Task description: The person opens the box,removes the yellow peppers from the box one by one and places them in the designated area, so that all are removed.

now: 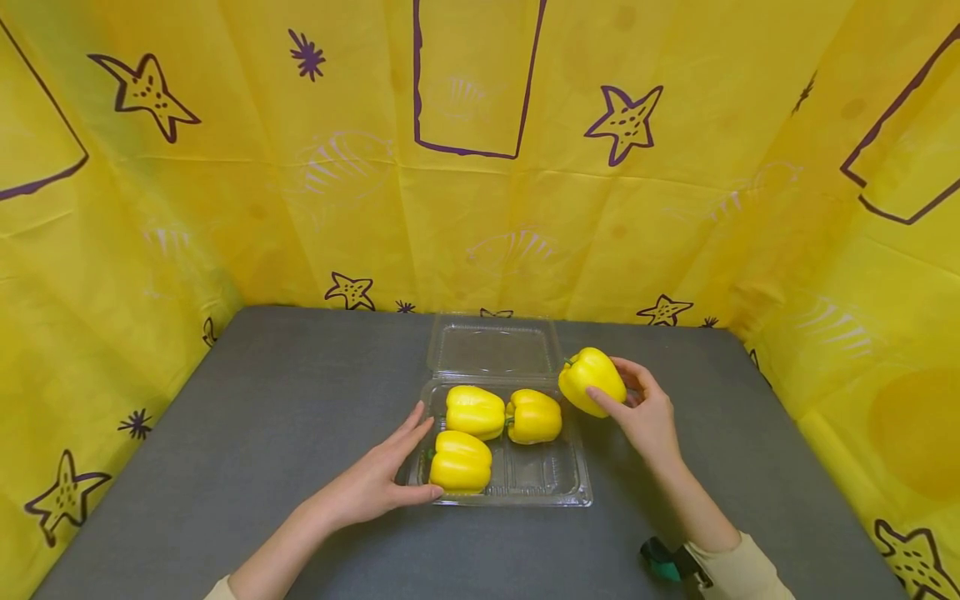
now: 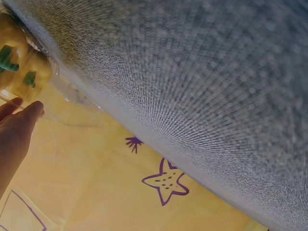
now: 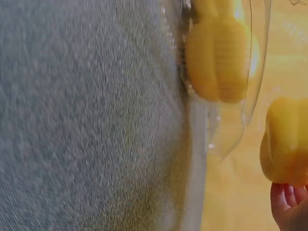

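A clear plastic clamshell container (image 1: 551, 475) lies opened on the table, its lid (image 1: 491, 350) folded back to the far side. Inside it are three yellow bell peppers: one at the back left (image 1: 475, 412), another at the back right (image 1: 535, 417), and a third at the front left (image 1: 461, 462). My right hand (image 1: 651, 421) grips a fourth yellow bell pepper (image 1: 591, 382), raised beside the container's back right corner, stem pointing left. At the container's left side, my left hand (image 1: 375, 479) rests with extended fingers and thumb spread along the rim.
The grey table (image 1: 247, 433) extends on both sides of the container. Yellow cloth (image 1: 480, 208) with starfish drawings hangs behind it and at both sides. A dark strap with a green part (image 1: 663, 562) is on the right wrist, by the sleeve.
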`<state>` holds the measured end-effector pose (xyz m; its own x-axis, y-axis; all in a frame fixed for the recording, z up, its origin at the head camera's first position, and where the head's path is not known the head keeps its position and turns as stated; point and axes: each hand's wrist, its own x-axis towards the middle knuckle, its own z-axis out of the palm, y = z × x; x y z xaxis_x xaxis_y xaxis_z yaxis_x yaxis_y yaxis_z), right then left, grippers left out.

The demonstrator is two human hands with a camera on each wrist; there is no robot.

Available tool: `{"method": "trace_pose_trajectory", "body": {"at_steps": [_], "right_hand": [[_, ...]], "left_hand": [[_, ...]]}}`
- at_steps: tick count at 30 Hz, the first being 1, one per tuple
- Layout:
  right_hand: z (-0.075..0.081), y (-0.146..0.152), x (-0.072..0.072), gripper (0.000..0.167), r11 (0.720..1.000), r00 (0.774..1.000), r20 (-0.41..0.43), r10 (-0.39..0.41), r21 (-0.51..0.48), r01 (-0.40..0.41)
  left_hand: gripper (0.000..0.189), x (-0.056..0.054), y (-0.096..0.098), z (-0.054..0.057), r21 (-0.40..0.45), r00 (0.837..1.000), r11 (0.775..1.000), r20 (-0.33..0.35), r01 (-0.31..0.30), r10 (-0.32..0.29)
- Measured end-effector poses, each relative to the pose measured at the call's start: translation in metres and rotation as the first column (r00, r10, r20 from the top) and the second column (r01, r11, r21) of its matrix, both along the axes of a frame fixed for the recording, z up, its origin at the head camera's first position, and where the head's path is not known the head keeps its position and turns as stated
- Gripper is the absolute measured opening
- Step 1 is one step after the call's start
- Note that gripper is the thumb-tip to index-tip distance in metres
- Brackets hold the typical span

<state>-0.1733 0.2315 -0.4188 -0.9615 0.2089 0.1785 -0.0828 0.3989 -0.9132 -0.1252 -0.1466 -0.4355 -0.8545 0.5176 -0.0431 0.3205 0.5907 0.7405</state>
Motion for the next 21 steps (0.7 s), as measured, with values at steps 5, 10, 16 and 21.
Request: {"method": "trace_pose_trajectory", "body": {"at_steps": [5,10,16,21], "right_hand": [[-0.003,0.005,-0.006,0.061,0.999,0.999,0.016,-0.035,0.007,0.035],[-0.006,0.01,-0.013,0.064,0.997,0.997,0.049,-0.063,0.038,0.061],[-0.011,0.015,-0.022,0.065,0.993,0.992,0.075,-0.099,0.078,0.094],[-0.016,0.017,-0.03,0.066,0.988,0.987,0.096,-0.128,0.099,0.118]], "left_hand": [[0.099,0.0,0.0,-0.001,-0.005,1.0,1.0,0.003,-0.001,0.001],[0.099,-0.001,0.0,-0.001,-0.006,1.0,1.0,0.005,0.0,0.0],[0.099,-0.001,0.0,0.0,-0.003,1.0,1.0,0.012,-0.001,0.001],[0.099,-0.001,0.0,0.0,-0.002,1.0,1.0,0.023,-0.003,0.003]]}}
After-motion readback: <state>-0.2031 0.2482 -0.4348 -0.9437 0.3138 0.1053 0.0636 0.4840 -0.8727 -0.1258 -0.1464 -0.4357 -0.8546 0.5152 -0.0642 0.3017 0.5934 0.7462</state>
